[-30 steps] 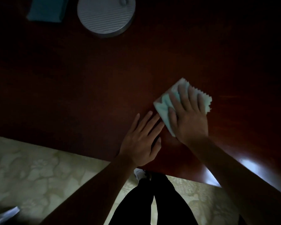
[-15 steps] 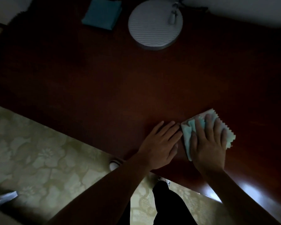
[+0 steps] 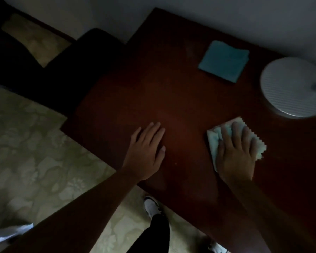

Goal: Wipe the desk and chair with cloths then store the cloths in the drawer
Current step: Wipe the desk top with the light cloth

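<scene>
The dark reddish wooden desk [image 3: 171,92] fills the middle of the dim view. My right hand [image 3: 235,154] lies flat on a pale mint cloth [image 3: 214,137] with a zigzag edge, pressing it onto the desk top with straight fingers. My left hand [image 3: 146,150] rests flat on the bare wood to the left of it, a hand's width away, fingers together and holding nothing. A second, teal cloth [image 3: 224,61] lies folded near the desk's far edge. The dark chair [image 3: 66,70] stands just beyond the desk's left side.
A round ribbed grey lamp base [image 3: 292,88] stands on the desk close behind the pale cloth at the right. Patterned pale carpet [image 3: 35,161] covers the floor on the left. My legs and white shoes [image 3: 151,205] are below the desk's near edge. A white wall runs behind.
The view has swung left, bringing the chair and the desk's left corner into sight. My hands, side by side before, are now spread apart; the right one still presses the pale cloth.
</scene>
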Action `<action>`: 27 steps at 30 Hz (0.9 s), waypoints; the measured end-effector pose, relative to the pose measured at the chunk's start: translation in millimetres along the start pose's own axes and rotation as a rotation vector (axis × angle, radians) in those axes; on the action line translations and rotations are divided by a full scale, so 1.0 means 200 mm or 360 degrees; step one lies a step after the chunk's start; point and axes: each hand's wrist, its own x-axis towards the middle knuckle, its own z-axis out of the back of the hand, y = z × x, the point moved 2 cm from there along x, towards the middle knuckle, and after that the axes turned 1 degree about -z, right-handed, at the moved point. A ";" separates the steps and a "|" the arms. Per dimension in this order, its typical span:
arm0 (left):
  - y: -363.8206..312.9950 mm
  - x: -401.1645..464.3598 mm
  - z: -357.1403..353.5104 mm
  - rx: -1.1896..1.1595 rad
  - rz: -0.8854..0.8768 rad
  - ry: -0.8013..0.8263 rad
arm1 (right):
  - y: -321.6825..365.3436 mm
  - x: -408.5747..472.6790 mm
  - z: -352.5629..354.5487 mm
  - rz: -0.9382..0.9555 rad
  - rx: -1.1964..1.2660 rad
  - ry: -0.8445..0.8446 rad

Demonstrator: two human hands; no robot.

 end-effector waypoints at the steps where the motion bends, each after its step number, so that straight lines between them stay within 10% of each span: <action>1: 0.10 0.00 0.02 -0.0004 0.0058 -0.0016 | 0.13 0.07 -0.02 0.0035 -0.0015 0.0011; 10: 0.59 0.04 0.17 -0.0195 0.0224 -0.0228 | 0.94 0.43 -0.19 0.0487 -0.0099 0.0153; 18: 0.69 0.34 0.21 -0.0262 -0.0116 -0.0237 | 1.24 0.63 -0.26 0.0650 -0.0148 0.0232; 27: 0.94 0.67 0.28 -0.0126 0.0104 -0.0226 | 1.47 0.92 -0.29 0.0688 -0.0033 0.0286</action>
